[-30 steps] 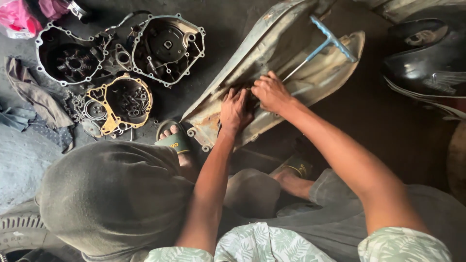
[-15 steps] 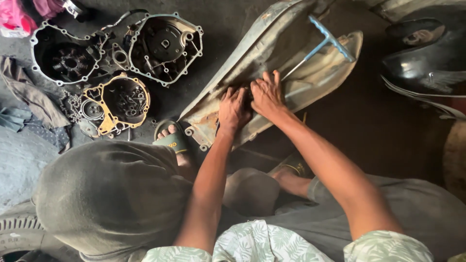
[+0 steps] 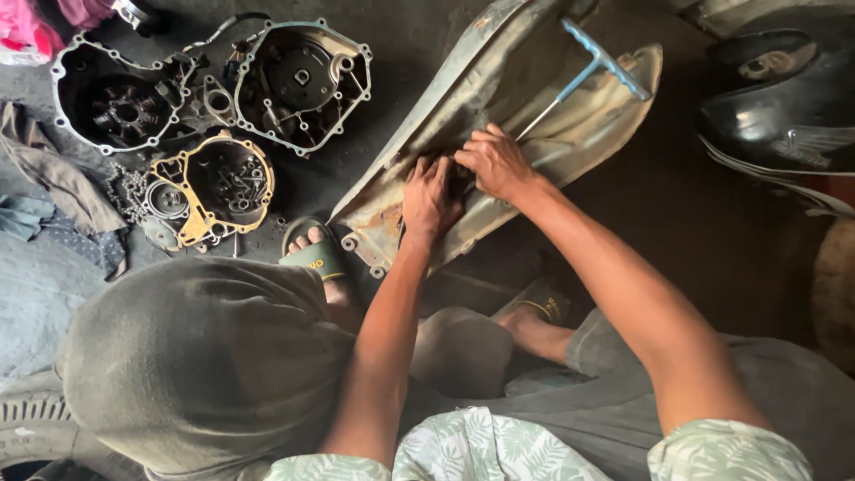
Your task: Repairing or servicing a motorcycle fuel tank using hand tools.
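Hands meet on the long, rusty grey metal cover (image 3: 419,142) lying on the floor: left hand (image 3: 430,198) flat with fingers spread, right hand (image 3: 495,162) curled, fingertips pressing the panel's middle. Blue-handled T-wrench (image 3: 583,67) rests just beyond them.

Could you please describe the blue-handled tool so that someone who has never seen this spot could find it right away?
Start at the long, rusty metal shell lying slantwise on the floor, where both hands work. Just beyond the right hand, resting inside the shell's pale hollow, lies a T-handle wrench. Its blue crossbar and thin bright shaft set it apart from the grey engine covers to the left.
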